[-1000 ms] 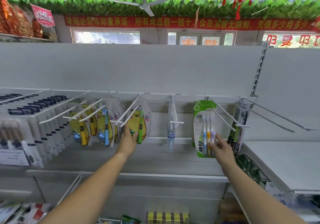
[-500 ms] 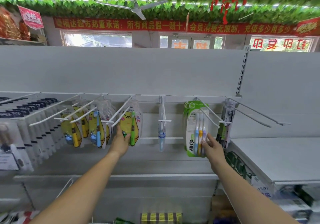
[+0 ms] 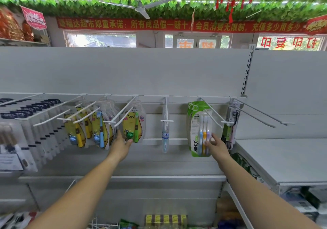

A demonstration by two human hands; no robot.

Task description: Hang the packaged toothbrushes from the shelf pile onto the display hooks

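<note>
While left hand [image 3: 122, 144] grips bear pack [image 3: 131, 124], right hand [image 3: 217, 146] pinches green pack [image 3: 195, 133]

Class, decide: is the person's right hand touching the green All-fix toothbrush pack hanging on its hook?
Touching. The head view shows the right hand pinching the lower right edge of the All-fix toothbrush pack, with its fingertips overlapping the pack's front.

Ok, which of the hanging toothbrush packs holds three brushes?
The green All-fix pack by the right hand: blue, yellow and purple brushes side by side. The yellow bear packs show one each.
</note>
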